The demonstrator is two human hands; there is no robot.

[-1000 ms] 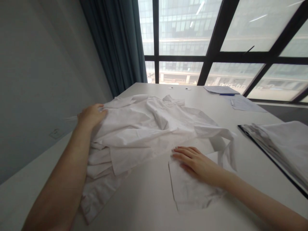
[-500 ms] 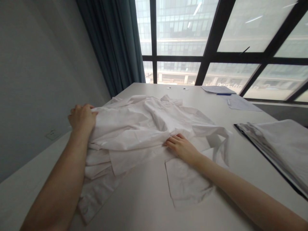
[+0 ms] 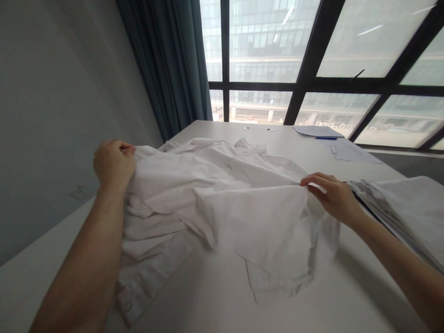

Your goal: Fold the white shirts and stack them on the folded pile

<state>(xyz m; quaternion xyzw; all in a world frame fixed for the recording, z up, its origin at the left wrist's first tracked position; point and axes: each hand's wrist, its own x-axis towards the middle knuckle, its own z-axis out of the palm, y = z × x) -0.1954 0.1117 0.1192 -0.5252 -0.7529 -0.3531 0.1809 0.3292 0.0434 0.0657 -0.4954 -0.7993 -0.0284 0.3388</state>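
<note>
A white long-sleeved shirt (image 3: 211,171) lies spread and rumpled over the white table. My left hand (image 3: 114,162) pinches its edge at the far left, lifted slightly off the surface. On the other side my right hand (image 3: 329,194) holds a raised fold of the cloth between thumb and fingers, and the fabric stretches between the two hands. One sleeve with its cuff (image 3: 135,296) trails toward me at the lower left. The other cuff (image 3: 274,282) lies at the front right, partly beneath the lifted cloth. The collar (image 3: 249,145) is at the far side.
Folded white cloth (image 3: 412,203) rests on a dark-edged board at the right. Paper sheets (image 3: 354,150) and a blue pen (image 3: 326,138) lie at the table's back right. A wall (image 3: 62,115) with a socket borders the left; a dark curtain (image 3: 169,64) and windows stand behind.
My right hand has moved right and slightly up, pulling a fold of the shirt out with it. My left hand has risen a little with its edge of the cloth.
</note>
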